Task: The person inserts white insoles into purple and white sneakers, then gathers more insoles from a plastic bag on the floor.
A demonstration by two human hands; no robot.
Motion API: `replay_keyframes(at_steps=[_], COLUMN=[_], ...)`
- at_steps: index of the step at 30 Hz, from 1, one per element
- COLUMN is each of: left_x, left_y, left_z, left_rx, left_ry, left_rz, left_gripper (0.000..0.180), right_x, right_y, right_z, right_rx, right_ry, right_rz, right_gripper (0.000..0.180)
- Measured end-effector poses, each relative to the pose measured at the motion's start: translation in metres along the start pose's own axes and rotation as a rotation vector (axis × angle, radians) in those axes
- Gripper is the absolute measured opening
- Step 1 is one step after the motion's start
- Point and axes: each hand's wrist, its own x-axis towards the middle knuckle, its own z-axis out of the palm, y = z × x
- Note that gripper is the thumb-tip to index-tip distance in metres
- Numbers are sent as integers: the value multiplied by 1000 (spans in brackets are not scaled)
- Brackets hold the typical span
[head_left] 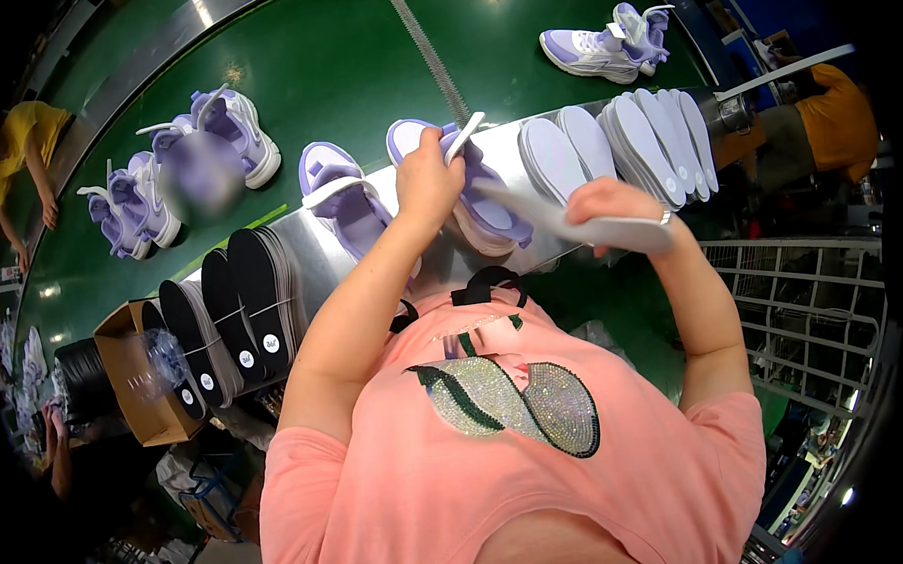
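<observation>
The left hand (431,186) grips a purple shoe (485,209) by its opening's front, on the metal ledge (314,255), toe pointing away, heel bodyward; the right hand (616,203) grips a pale insole (609,233) crosswise, blurred tip leftward; white insoles (646,148) lie right; the left forearm (357,295) partly hides another shoe (358,216).

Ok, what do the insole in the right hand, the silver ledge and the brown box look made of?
Insole in the right hand: perhaps foam; matte, pale, but motion-blurred.
Ledge: probably bare metal, from its silvery sheen and reflections.
Box: likely cardboard, plain matte brown with thin flat walls.
</observation>
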Motion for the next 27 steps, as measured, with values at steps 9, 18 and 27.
replay_keyframes(at_steps=[9,18,27], left_x=[-6,-3,0], left_y=[1,-3,-8], left_z=[2,10,16], left_rx=[2,8,-213], left_ry=[-1,22,48], left_rz=[56,32,-65], left_gripper=[28,21,22], right_x=[92,50,120], right_y=[-7,-15,7], right_z=[67,47,60], right_rx=[-1053,-1479,-1553], right_ry=[317,143,128], right_rz=[-173,-155,-368], right_gripper=[24,23,11])
